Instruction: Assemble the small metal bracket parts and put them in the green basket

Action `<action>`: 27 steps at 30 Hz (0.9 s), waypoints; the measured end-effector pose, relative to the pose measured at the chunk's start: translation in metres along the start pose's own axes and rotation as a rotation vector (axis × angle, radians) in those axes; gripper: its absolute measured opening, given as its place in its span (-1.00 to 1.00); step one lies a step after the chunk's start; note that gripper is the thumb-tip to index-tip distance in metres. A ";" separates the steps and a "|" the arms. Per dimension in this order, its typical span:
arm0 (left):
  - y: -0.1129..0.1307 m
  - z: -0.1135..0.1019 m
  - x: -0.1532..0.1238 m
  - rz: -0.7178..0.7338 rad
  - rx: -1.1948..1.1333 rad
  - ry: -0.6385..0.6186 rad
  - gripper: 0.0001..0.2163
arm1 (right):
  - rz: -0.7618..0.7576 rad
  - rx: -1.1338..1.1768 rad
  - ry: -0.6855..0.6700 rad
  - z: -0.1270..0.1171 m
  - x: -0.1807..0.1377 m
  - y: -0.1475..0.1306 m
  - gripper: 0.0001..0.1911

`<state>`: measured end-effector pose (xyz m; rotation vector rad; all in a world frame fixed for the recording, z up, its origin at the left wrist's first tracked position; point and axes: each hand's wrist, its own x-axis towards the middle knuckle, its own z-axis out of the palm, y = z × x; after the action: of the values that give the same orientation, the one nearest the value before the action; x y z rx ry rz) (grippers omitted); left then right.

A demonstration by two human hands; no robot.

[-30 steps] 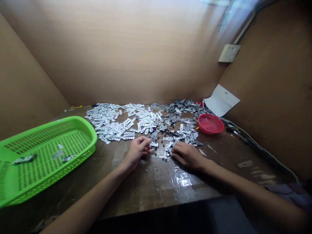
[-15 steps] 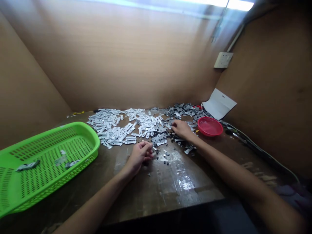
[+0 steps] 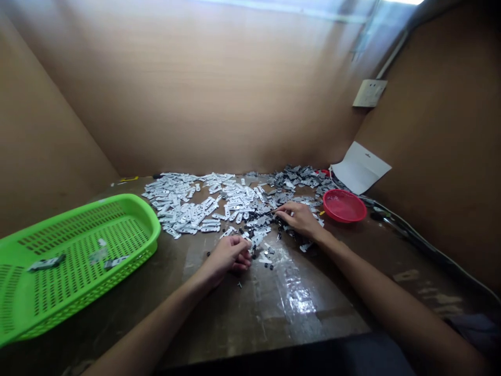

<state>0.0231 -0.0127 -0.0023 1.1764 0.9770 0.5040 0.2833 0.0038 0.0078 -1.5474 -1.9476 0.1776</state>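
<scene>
My left hand [image 3: 230,255] is closed over the table, thumb and fingers pressed together; whatever is in the pinch is too small to make out. My right hand [image 3: 298,216] reaches into a cluster of small black parts [image 3: 279,225], its thumb and forefinger brought together at the cluster's edge, and what they grip is hidden. Left of the hands spreads a heap of flat silvery metal pieces [image 3: 188,211] with holes. Behind the right hand lies a pile of darker grey metal pieces [image 3: 303,177]. A few black round bits [image 3: 268,266] sit on the table between the hands.
A green perforated basket [image 3: 129,201] with a few parts in it stands at the left. At the right are a red bowl [image 3: 344,206], a white card [image 3: 362,167] and a cable [image 3: 426,237]. Wooden panels [image 3: 219,104] enclose the table, with a socket [image 3: 370,93] on the right one.
My right hand has shifted slightly down and nearer, from the grey pieces to the black parts. My left hand stays closed in nearly the same place. The view has turned a little.
</scene>
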 end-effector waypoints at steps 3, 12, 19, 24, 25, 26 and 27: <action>-0.001 -0.001 0.000 -0.009 0.006 -0.015 -0.74 | -0.091 0.233 0.011 0.001 -0.006 -0.016 -0.80; 0.000 -0.004 0.001 0.007 -0.069 -0.020 -0.76 | -0.134 0.572 -0.268 0.015 -0.014 -0.039 -0.86; 0.002 -0.002 0.000 0.008 -0.075 -0.008 -0.79 | -0.158 0.542 -0.285 0.018 -0.015 -0.038 -0.90; 0.001 -0.002 0.000 -0.007 -0.065 0.011 -0.78 | -0.137 0.562 -0.303 0.014 -0.012 -0.036 -0.85; 0.001 -0.003 0.001 -0.008 -0.066 0.011 -0.78 | -0.133 0.565 -0.293 0.012 -0.011 -0.035 -0.83; 0.000 -0.003 0.001 -0.008 -0.069 0.010 -0.77 | -0.129 0.568 -0.279 0.011 -0.010 -0.035 -0.82; 0.000 -0.003 0.001 -0.010 -0.072 0.008 -0.77 | -0.125 0.569 -0.260 0.009 -0.009 -0.034 -0.82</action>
<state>0.0211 -0.0106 -0.0027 1.1056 0.9638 0.5324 0.2506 -0.0123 0.0130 -1.0627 -1.9465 0.8354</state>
